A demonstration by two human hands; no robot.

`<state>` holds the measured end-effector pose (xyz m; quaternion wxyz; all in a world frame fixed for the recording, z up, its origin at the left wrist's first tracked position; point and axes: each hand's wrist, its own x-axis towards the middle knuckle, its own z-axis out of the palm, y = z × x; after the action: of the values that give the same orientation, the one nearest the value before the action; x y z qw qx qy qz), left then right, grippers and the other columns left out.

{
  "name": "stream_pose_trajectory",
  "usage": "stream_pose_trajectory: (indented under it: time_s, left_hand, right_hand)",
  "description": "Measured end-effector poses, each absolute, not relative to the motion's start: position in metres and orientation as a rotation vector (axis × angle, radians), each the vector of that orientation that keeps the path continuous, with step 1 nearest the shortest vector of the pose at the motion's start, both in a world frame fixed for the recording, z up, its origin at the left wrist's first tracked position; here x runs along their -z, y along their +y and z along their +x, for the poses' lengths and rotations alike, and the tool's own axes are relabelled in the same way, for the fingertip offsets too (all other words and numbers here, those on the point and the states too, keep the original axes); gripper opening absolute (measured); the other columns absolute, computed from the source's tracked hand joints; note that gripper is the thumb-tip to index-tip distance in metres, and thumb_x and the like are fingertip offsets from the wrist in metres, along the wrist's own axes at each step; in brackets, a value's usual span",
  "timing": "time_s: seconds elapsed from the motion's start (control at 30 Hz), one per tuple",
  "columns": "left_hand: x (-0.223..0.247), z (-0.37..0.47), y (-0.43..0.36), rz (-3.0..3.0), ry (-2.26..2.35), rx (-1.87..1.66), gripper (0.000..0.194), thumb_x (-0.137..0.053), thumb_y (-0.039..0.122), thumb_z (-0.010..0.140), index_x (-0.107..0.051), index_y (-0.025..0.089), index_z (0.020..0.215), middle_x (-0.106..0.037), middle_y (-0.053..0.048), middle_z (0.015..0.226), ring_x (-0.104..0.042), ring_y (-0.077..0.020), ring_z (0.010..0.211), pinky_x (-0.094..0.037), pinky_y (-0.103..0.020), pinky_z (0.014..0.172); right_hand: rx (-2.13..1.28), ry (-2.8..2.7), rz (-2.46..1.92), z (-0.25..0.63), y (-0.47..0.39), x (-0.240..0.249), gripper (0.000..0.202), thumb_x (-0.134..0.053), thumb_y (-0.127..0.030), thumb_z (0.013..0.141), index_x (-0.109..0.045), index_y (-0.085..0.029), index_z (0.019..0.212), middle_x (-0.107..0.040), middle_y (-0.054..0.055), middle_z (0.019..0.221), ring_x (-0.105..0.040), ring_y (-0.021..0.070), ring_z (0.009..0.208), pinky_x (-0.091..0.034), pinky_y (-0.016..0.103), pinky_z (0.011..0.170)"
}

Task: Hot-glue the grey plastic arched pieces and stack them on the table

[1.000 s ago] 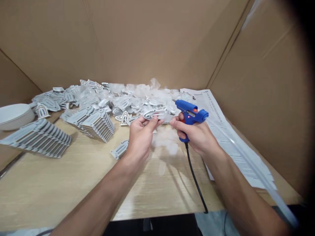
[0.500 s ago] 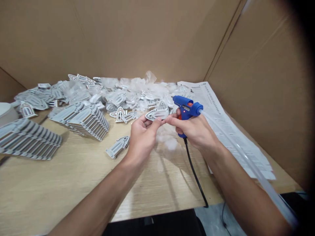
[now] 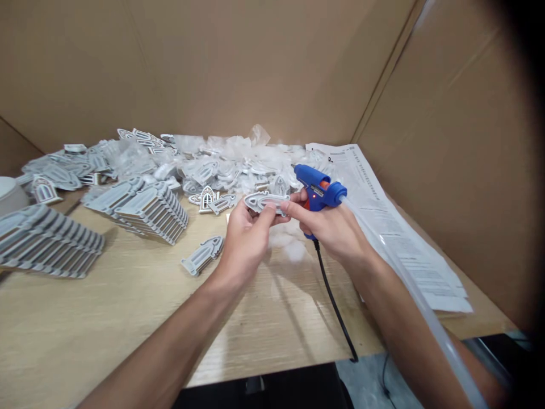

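My left hand is closed on a grey-and-white arched window-shaped piece, thumb on top and fingers underneath. My right hand wraps round the handle of a blue hot glue gun, whose small red light is lit and whose nozzle points up to the left. Its thumb and a fingertip also touch the right end of the piece. From the back of the gun a long clear glue stick runs over my right forearm. Another such piece lies on the table, left of my left hand.
Stacked window pieces stand at the left, with another stack nearer me. Behind lies a heap of loose pieces and plastic bags. Printed sheets lie at right; a black cord hangs from the gun. Cardboard walls enclose the table.
The held piece has shifted slightly left and tilted in my fingers. My right hand and the glue gun have moved a little left with it; both grips stay closed.
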<state>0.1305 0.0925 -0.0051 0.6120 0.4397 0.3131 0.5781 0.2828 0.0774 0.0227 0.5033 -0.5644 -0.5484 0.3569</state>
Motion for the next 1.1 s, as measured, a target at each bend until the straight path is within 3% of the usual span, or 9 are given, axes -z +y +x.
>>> stream_pose_trajectory:
  time_s: [0.1, 0.23, 0.4, 0.53, 0.7, 0.87, 1.1]
  left_hand:
    - [0.004, 0.126, 0.093, 1.090, 0.778, -1.330, 0.024, -0.087, 0.034, 0.092, -0.071, 0.018, 0.099, -0.079, -0.006, 0.100, -0.074, -0.0170, 0.083, -0.061, -0.033, 0.084]
    - [-0.004, 0.117, 0.096, 1.147, 0.757, -1.336, 0.017, -0.079, 0.029, 0.095, -0.065, 0.020, 0.094, -0.073, -0.002, 0.085, -0.069, -0.0156, 0.071, -0.055, -0.031, 0.068]
    - [-0.017, 0.107, 0.095, 1.165, 0.795, -1.406, 0.027, -0.081, 0.017, 0.087, -0.061, 0.021, 0.103, -0.070, 0.002, 0.083, -0.067, -0.0141, 0.064, -0.049, -0.027, 0.055]
    - [-0.016, 0.107, 0.094, 1.218, 0.793, -1.440, 0.023, -0.079, 0.014, 0.088, -0.061, 0.021, 0.100, -0.068, 0.002, 0.085, -0.067, -0.0136, 0.067, -0.052, -0.028, 0.061]
    - [-0.004, 0.109, 0.096, 1.346, 0.832, -1.490, 0.024, -0.078, 0.013, 0.086, -0.065, 0.023, 0.104, -0.071, -0.001, 0.097, -0.068, -0.0164, 0.078, -0.055, -0.031, 0.072]
    - [0.001, 0.108, 0.096, 1.403, 0.863, -1.477, 0.024, -0.076, 0.017, 0.090, -0.065, 0.025, 0.110, -0.073, -0.002, 0.099, -0.069, -0.0189, 0.080, -0.054, -0.033, 0.072]
    - [-0.001, 0.108, 0.093, 1.414, 0.840, -1.480, 0.023, -0.075, 0.016, 0.091, -0.064, 0.025, 0.109, -0.072, -0.002, 0.098, -0.068, -0.0190, 0.081, -0.053, -0.033, 0.072]
  right_hand:
    - [-0.841, -1.374, -1.387, 0.283, 0.076, -0.025, 0.034, -0.089, -0.049, 0.085, -0.068, -0.022, 0.088, -0.064, -0.001, 0.074, -0.045, 0.0118, 0.057, -0.036, 0.032, 0.053]
    - [-0.972, -1.408, -1.255, 0.287, 0.074, -0.024, 0.012, -0.073, -0.034, 0.088, -0.072, -0.024, 0.094, -0.076, 0.002, 0.090, -0.047, 0.0104, 0.049, -0.037, 0.031, 0.048]
    - [-0.951, -1.614, -1.184, 0.299, 0.070, -0.024, 0.031, -0.064, -0.014, 0.072, -0.081, -0.025, 0.096, -0.079, 0.002, 0.097, -0.051, 0.0122, 0.054, -0.040, 0.031, 0.050]
    - [-0.946, -1.699, -1.182, 0.301, 0.068, -0.027, 0.028, -0.066, -0.014, 0.071, -0.081, -0.025, 0.092, -0.075, 0.001, 0.084, -0.054, 0.0150, 0.059, -0.041, 0.030, 0.052]
    - [-0.955, -1.734, -1.168, 0.297, 0.067, -0.032, 0.027, -0.066, -0.015, 0.068, -0.079, -0.025, 0.089, -0.075, 0.003, 0.082, -0.062, 0.0185, 0.065, -0.046, 0.031, 0.055]
    - [-1.004, -1.710, -1.137, 0.295, 0.067, -0.031, 0.033, -0.066, -0.014, 0.069, -0.079, -0.025, 0.097, -0.079, 0.003, 0.092, -0.066, 0.0185, 0.068, -0.053, 0.033, 0.060]
    - [-1.052, -1.643, -1.142, 0.291, 0.066, -0.034, 0.038, -0.066, -0.014, 0.066, -0.078, -0.024, 0.101, -0.078, 0.001, 0.087, -0.066, 0.0183, 0.067, -0.054, 0.034, 0.065]
